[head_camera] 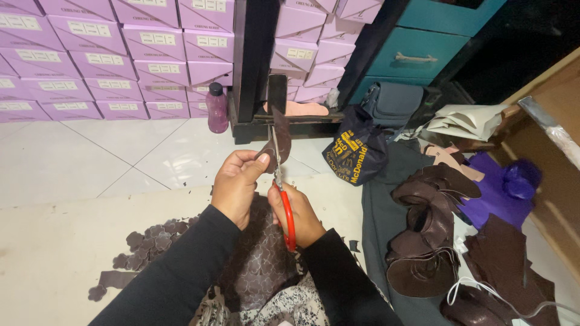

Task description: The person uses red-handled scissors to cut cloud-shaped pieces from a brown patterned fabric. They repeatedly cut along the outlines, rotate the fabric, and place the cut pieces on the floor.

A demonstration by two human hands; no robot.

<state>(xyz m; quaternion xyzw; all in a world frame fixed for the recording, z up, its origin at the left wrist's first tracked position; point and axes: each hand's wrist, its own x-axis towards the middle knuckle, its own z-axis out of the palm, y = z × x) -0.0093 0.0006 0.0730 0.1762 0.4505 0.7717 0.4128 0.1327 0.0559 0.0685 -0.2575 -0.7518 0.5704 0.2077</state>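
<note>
We are holding a small dark brown leather piece (279, 140) pinched between the thumb and fingers of our left hand (237, 184), closed firmly on its lower edge. Our right hand (300, 214) is wrapped shut around the red handles of the scissors (281, 193), whose blades are rising just beside that pinch and biting into the leather above it. To cut well, we judge we should be keeping the piece taut close to the pinch, turning the leather rather than the blades, and keeping the thumb clear of the edge. Below our wrists more patterned brown leather (260, 259) is lying on our lap, with small offcuts (148, 241) scattered left of it.
</note>
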